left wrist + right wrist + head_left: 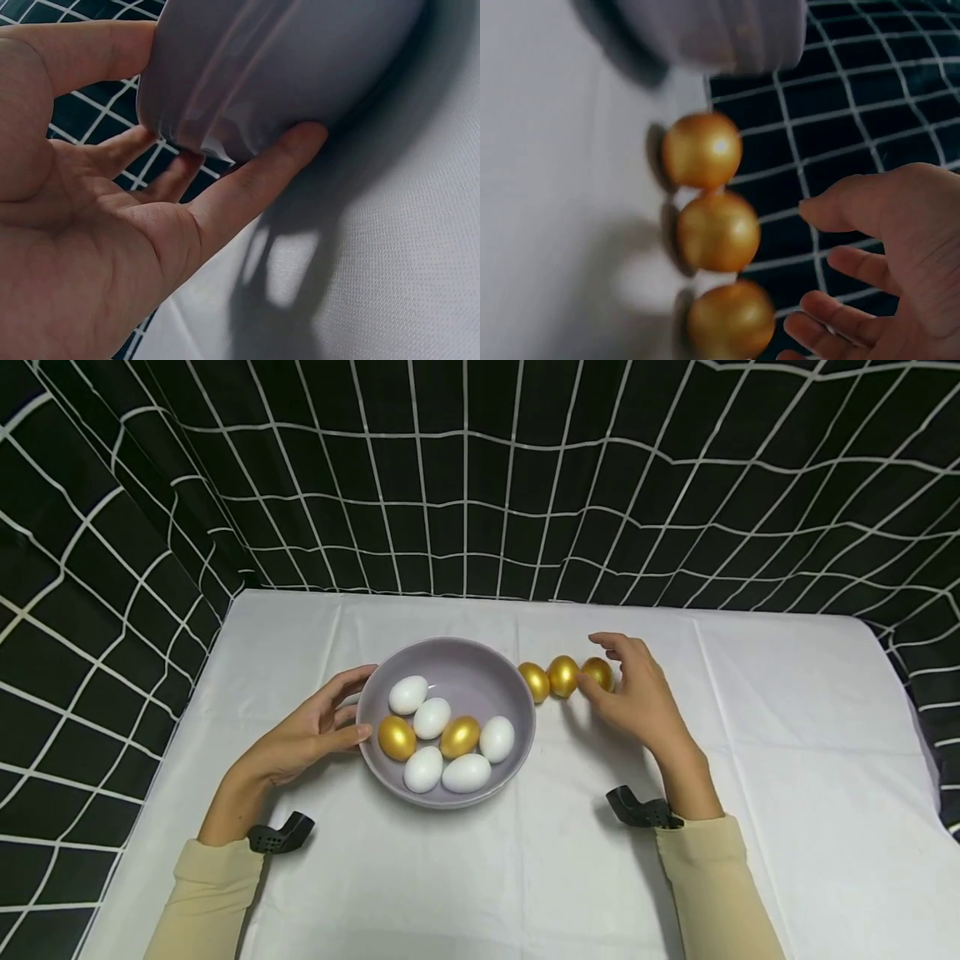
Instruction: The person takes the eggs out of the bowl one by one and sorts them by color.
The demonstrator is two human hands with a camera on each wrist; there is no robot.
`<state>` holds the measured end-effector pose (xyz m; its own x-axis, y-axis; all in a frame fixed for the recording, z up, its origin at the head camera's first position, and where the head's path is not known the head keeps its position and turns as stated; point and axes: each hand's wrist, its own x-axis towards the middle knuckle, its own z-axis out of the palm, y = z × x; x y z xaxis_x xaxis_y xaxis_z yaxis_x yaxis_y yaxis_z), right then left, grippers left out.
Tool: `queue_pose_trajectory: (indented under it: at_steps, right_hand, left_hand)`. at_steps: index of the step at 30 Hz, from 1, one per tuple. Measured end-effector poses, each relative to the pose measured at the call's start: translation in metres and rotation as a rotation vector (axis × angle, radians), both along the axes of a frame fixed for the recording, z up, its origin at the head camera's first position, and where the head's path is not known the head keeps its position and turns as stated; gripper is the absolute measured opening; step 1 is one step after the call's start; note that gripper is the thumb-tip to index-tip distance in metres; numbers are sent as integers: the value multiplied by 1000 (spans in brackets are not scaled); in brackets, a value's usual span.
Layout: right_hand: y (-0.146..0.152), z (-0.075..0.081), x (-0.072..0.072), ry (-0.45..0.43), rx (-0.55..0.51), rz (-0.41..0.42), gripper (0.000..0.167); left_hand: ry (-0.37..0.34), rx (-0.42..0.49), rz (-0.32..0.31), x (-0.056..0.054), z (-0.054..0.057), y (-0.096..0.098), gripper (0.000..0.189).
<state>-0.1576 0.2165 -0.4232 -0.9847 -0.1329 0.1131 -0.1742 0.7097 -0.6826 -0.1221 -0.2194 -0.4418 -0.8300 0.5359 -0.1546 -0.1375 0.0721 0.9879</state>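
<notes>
A grey-purple bowl (480, 664) stands on the white cloth and holds several white eggs (431, 718) and two golden eggs (397, 738). My left hand (318, 727) holds the bowl's left side, thumb at the rim and fingers spread along the outer wall; the left wrist view shows these fingers against the bowl (300, 67). Three more golden eggs (563, 677) lie in a row to the right of the bowl. Over the rightmost one is my right hand (637, 693), its fingers apart. In the right wrist view, that hand (900, 262) appears beside the golden eggs (718, 231), gripping none.
A white cloth (450, 877) covers the table. Black fabric with a white grid (465, 477) hangs behind and at the left. Each wrist carries a small black device (281, 833) near the beige sleeve (712, 885).
</notes>
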Motion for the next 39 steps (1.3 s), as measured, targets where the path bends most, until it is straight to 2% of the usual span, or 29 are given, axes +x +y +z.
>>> queue_pose_trajectory:
  at_steps: [6,12,18,27,34,39]
  right_hand:
    - [-20,13,6,66,-17,79,49]
    - [-43,26,5,116,21,237,44]
    - [-67,41,11,141,102,385,41]
    - [-100,51,13,67,218,649,33]
    - [-115,52,9,-4,251,765,28]
    - [-125,51,7,-5,316,820,22]
  left_hand:
    - [-1,8,-1,1,-1,1,83]
    - [6,-6,5,3,-1,-1,82]
    - [13,-7,-2,3,1,-2,81]
    - [6,-18,2,2,-1,1,82]
    - [8,-21,1,1,1,2,82]
    - [6,-19,1,1,0,1,82]
